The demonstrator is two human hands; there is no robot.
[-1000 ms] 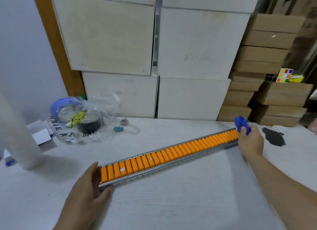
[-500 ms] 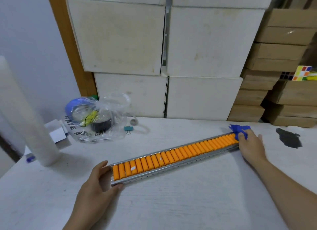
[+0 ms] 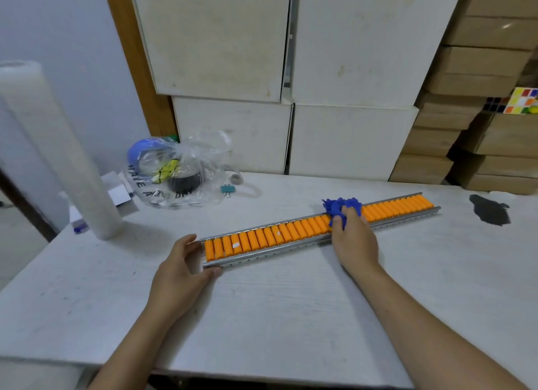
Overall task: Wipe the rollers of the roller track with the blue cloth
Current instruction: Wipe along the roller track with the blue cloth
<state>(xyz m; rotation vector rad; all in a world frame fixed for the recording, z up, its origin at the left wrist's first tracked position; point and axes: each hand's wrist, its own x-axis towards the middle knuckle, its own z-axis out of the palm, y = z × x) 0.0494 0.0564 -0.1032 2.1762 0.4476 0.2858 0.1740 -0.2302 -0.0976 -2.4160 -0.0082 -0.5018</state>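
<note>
A long metal roller track point(image 3: 262, 253) with orange rollers point(image 3: 291, 232) lies slanted across the white table, its near end at the left, its far end at the right. My left hand point(image 3: 183, 264) clasps the track's left end, thumb on the near rail. My right hand point(image 3: 353, 238) presses a crumpled blue cloth point(image 3: 342, 206) onto the rollers a little right of the track's middle. The cloth hides a few rollers beneath it.
A clear plastic bag point(image 3: 180, 171) with tape rolls lies at the back left, beside a teal binder clip point(image 3: 227, 189). A tall roll of plastic film point(image 3: 58, 154) stands at the left. A dark stain point(image 3: 490, 209) marks the table at right. White and brown boxes point(image 3: 349, 69) stack behind.
My right hand has slid the blue cloth along the rollers from the track's far right end toward the middle. My left hand stays on the left end.
</note>
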